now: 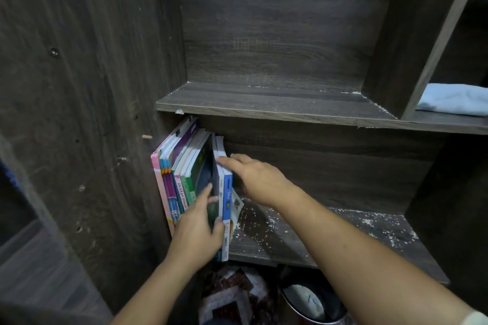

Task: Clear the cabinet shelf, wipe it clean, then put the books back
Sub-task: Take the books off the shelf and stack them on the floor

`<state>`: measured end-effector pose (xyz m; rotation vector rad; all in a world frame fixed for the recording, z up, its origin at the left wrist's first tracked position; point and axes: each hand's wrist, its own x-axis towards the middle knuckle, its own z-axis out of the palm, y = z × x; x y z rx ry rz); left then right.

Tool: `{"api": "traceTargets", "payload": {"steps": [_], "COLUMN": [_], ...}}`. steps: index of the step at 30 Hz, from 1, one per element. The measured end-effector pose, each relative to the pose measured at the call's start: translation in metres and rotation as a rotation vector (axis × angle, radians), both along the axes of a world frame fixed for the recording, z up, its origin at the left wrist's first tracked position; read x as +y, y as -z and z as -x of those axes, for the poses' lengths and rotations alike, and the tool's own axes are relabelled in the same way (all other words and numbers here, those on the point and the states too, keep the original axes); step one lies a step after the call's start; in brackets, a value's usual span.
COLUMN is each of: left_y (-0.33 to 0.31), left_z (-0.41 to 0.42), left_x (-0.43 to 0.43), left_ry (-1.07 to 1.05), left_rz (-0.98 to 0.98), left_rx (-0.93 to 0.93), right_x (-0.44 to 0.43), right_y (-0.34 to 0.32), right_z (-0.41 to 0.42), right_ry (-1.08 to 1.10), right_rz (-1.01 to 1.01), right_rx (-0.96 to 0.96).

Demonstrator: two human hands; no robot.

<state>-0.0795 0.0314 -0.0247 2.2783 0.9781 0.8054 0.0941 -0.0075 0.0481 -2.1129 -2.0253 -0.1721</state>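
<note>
A row of thin books [182,171] stands upright at the left end of the lower cabinet shelf [330,232], leaning against the left wall. My left hand [199,227] grips the outer books from the front, fingers slipped between two of them and thumb on the blue and white spine [227,200]. My right hand [254,179] reaches over from the right, its straight fingers touching the top edge of the outermost book. The shelf board to the right of the books is speckled with white crumbs and dust.
The upper shelf [264,103] holds no books and has crumbs along its back edge. A folded light blue cloth [454,99] lies in the compartment at the right. Below the shelf sit a dark bin [311,301] and a patterned mat [232,295].
</note>
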Motion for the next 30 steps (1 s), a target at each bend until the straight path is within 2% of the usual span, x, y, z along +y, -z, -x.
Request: {"api": "traceTargets", "payload": {"steps": [4,8,11,16,19,22,24,27,30], "left_y": [0.013,0.013,0.013,0.021,0.030,0.034,0.032,0.016,-0.005], "left_z": [-0.003,-0.005,-0.009,-0.015,-0.022,-0.031,-0.037,-0.043,-0.052], "left_x": [0.007,0.009,0.004,-0.009,-0.014,-0.024,-0.030,-0.034,-0.038], "left_ry": [-0.019,0.010,0.032,0.057,0.083,0.066,0.003,-0.071,-0.044], "left_rz": [-0.044,-0.085,-0.123,-0.055,0.015,0.061,0.055,-0.018,-0.172], "left_rx": [0.043,0.079,0.110,0.173,0.202,0.209,0.109,-0.008,0.052], "right_x": [0.003,0.010,0.015,0.010,-0.006,-0.028,-0.046,-0.078,-0.116], "right_y": [0.000,-0.001,0.005,0.014,0.009,-0.002,-0.011,-0.022,-0.034], "right_z": [0.000,0.005,0.002,-0.019,-0.033,-0.048,-0.056,-0.062,-0.065], "right_ry": [0.001,-0.053,-0.096,-0.126,-0.127,-0.009,0.058,0.148,0.272], "right_rz": [-0.005,-0.119,-0.083,-0.152,-0.320,-0.428,-0.466,-0.466,-0.484], "right_rx": [-0.110,-0.226,-0.270,-0.343,-0.437,-0.386,-0.309,-0.171,-0.157]}}
